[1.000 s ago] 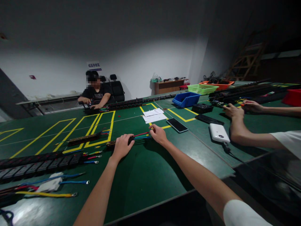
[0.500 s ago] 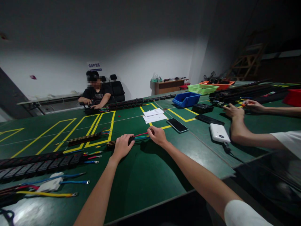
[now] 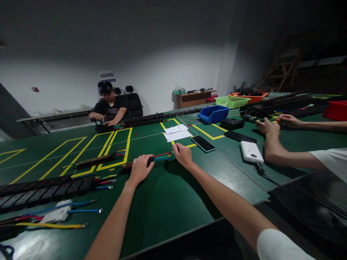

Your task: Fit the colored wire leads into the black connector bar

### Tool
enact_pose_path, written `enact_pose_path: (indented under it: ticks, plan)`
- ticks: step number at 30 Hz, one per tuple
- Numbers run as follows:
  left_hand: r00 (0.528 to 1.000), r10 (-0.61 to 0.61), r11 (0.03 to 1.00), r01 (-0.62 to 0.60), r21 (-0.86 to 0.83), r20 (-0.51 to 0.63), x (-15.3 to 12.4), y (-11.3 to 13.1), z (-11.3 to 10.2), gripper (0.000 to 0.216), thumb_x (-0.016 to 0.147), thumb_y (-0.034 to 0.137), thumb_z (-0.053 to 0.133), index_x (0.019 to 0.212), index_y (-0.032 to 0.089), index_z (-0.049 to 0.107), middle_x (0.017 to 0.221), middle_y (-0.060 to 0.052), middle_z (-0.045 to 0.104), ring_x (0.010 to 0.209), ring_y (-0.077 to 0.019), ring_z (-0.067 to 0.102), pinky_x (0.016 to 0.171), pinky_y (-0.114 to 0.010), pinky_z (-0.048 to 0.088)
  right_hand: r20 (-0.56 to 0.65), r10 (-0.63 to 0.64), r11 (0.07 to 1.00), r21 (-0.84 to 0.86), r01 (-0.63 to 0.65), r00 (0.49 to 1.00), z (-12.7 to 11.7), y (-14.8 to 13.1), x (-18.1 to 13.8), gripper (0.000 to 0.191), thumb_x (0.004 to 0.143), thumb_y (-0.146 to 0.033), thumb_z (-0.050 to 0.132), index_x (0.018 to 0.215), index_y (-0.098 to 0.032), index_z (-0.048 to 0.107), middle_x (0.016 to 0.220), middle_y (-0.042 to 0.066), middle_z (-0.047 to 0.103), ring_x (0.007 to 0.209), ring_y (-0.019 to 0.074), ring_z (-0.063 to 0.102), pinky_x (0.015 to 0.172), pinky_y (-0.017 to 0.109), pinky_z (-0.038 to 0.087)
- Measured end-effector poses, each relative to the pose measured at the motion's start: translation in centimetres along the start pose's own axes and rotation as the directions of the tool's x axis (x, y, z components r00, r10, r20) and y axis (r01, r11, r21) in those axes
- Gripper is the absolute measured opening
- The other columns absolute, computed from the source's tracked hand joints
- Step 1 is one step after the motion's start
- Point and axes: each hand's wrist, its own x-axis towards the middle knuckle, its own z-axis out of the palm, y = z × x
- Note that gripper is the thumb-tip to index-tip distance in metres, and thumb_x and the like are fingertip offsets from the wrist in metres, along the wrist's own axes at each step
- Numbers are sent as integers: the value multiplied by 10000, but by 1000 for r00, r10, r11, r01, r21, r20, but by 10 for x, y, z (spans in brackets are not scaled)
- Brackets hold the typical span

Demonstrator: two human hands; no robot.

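Observation:
My left hand [image 3: 140,168] is closed over a black wired strip [image 3: 127,167] that lies on the green table. Red, green and blue wires [image 3: 162,156] come out of the strip's right end, past my left fingers. At the tips of these wires is my right hand [image 3: 183,155], its fingers curled together. Whether anything is pinched in them is hidden. The red wire's end shows just left of my right fingertips. A similar strip with wires [image 3: 96,161] lies to the left, beyond my left hand.
More black strips [image 3: 46,193] and lugged cables [image 3: 51,225] fill the table's left side. Papers [image 3: 177,134], a phone [image 3: 204,143], a white device [image 3: 251,151] and a blue bin [image 3: 213,114] stand right. One co-worker [image 3: 110,108] sits opposite; another's hands [image 3: 268,127] work at right.
My right hand has shifted slightly off the red wire, whose end now shows beside the fingertips. My left hand keeps its hold on the strip. The view has shifted slightly.

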Motion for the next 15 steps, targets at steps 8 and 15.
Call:
enact_pose_path:
  ticks: [8, 15]
  plan:
    - [1000, -2, 1000, 2, 4, -1, -1, 0, 0, 382, 990, 434, 464, 1296, 259, 611, 1235, -70, 690, 1148, -263, 622, 1010, -467, 458, 9, 44, 998, -34, -44, 999, -2, -2, 0, 459, 1044, -398, 360, 776, -185, 665, 675, 36, 639, 584, 142, 518, 578, 275, 215]
    - [1000, -13, 1000, 13, 13, -6, -2, 3, -2, 375, 993, 414, 465, 1302, 260, 610, 1245, -71, 691, 1153, -256, 626, 999, -451, 470, 134, 157, 983, -115, -142, 978, -5, -4, 2, 463, 1040, -445, 386, 804, -187, 689, 722, 55, 670, 617, 155, 543, 575, 264, 251]
